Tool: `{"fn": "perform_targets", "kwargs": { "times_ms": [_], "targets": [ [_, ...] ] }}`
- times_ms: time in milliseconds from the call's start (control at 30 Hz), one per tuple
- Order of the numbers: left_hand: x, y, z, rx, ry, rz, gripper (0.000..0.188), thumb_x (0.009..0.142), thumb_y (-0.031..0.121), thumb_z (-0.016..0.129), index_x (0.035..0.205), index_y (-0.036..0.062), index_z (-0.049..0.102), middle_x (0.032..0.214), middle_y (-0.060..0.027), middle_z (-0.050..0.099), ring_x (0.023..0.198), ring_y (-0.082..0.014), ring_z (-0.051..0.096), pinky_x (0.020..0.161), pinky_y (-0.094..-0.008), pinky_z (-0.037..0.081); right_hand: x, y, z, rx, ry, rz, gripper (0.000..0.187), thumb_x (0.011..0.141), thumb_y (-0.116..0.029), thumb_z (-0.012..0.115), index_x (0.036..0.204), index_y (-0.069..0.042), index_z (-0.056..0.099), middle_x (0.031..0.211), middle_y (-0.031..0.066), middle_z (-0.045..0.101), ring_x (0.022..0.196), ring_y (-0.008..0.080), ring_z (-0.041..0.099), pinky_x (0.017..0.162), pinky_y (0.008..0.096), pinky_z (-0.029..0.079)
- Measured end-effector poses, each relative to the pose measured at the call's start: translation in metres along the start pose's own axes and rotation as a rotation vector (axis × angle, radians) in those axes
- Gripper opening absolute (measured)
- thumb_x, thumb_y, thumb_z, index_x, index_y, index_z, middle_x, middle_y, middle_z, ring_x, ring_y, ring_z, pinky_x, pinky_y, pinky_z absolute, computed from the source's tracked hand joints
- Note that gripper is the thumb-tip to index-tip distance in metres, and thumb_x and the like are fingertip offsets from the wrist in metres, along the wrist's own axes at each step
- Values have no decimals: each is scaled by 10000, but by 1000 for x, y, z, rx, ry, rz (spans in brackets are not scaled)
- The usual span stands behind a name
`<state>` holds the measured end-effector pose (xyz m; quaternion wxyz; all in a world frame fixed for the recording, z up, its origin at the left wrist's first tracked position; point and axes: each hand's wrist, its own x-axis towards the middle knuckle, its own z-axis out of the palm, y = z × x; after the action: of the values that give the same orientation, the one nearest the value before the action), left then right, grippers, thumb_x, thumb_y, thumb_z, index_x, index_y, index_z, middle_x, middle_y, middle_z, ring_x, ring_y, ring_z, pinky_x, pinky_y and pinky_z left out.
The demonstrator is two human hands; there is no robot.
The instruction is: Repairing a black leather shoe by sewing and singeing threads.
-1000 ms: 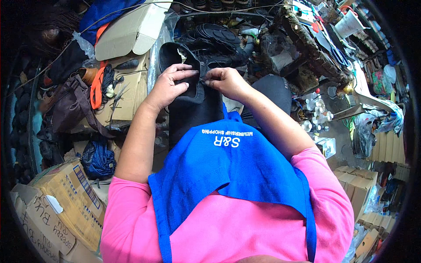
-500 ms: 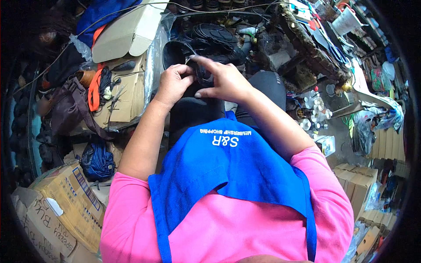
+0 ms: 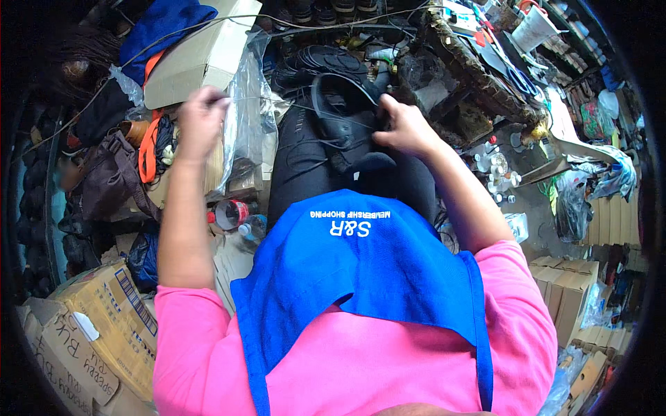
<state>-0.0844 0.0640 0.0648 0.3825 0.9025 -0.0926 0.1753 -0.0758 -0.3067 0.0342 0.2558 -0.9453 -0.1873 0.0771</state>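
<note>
A black shoe (image 3: 340, 118) rests on my dark-trousered lap, its pale inner rim showing along one side. My right hand (image 3: 406, 128) grips the shoe's right edge between thumb and fingers. Out to the left, my left hand (image 3: 201, 125) is raised, slightly blurred, with fingertips pinched together. From those fingertips a thin thread (image 3: 260, 98) stretches across to the shoe, nearly straight. Where the thread enters the shoe is too dark to make out. A blue apron (image 3: 347, 256) covers my front below the shoe.
Beyond my knees lies a heap of black soles (image 3: 329, 59). A cardboard sheet (image 3: 201, 59) and clear plastic (image 3: 250, 132) sit at left, above bottles (image 3: 253, 227). A cluttered worktable edge (image 3: 458, 55) stands at right. A yellow carton (image 3: 111, 312) is lower left.
My left hand has moved away from the shoe, out to the left, drawing the thread with it. My right hand has shifted right, to the shoe's edge. More of the shoe shows now.
</note>
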Motion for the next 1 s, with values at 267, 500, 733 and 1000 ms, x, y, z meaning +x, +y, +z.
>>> {"fn": "perform_targets", "kwargs": {
  "times_ms": [267,500,733,1000],
  "targets": [
    [6,124,-22,260,-249,379,102,750,-13,628,821,-25,557,786,-96,571,724,-221,563,684,-306,442,-31,-23,-13,-197,133,-183,663,697,-465,730,1256,-169,530,1221,140,495,1137,328,492,930,459,392],
    [32,172,31,61,-164,733,170,751,9,671,911,28,617,844,-83,590,725,-214,571,680,-299,463,-31,-62,-42,560,260,-284,164,860,-131,631,994,-37,650,827,73,645,784,144,620,733,279,494],
    [5,26,128,144,-660,184,281,776,175,684,1043,92,655,1135,-135,574,1118,-314,511,965,-388,411,-73,32,-75,1559,406,-22,287,920,-142,555,1175,-12,546,914,64,626,783,140,601,755,290,507],
    [39,85,102,35,-889,-19,146,803,146,654,841,17,595,719,-86,601,674,-160,543,635,-314,450,-81,46,-66,912,320,210,290,857,-180,601,1115,-57,647,878,8,634,782,66,536,670,203,419]
  ]
}}
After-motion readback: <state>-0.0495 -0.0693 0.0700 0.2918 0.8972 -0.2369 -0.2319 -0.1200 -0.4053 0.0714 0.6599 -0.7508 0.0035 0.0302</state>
